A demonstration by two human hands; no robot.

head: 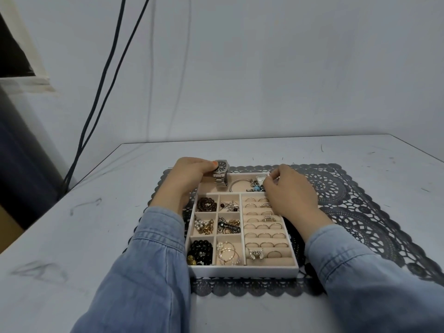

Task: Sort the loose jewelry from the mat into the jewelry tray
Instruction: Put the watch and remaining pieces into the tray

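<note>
Head view: both hands busy at the far end of the jewelry tray

The person's left hand [189, 174] is gripping a silver watch [221, 174]. Its fingers are curling round the case from the left, and the thumb is pressing on the edge of the dial. The watch is standing upright just off those fingertips, with its metal band hanging down into the long far compartment of the jewelry tray [242, 271].

The right hand [290, 191] is reaching into the other end of the same compartment. Its fingers are bent and pinching a small white piece [262, 177] right at their tips; I cannot tell what that piece is.

Between the two sets of fingers, a thin silver bangle [237, 183] is lying flat in the compartment. A cluster of charms with a blue bead [257, 187] is sitting just below the right fingertips.

Nearer the person than either hand, the small compartments are holding brown beads [206, 204], black beads [201, 251] and hoop earrings [227, 254]. The padded rows under the right wrist are holding rings [262, 236].

The tray is resting on a dark lace mat [360, 200], which is showing well out to the right of the right hand. The mat itself is lying on a pale, scuffed table [72, 212]. Both forearms are wearing denim sleeves [153, 260].
</note>
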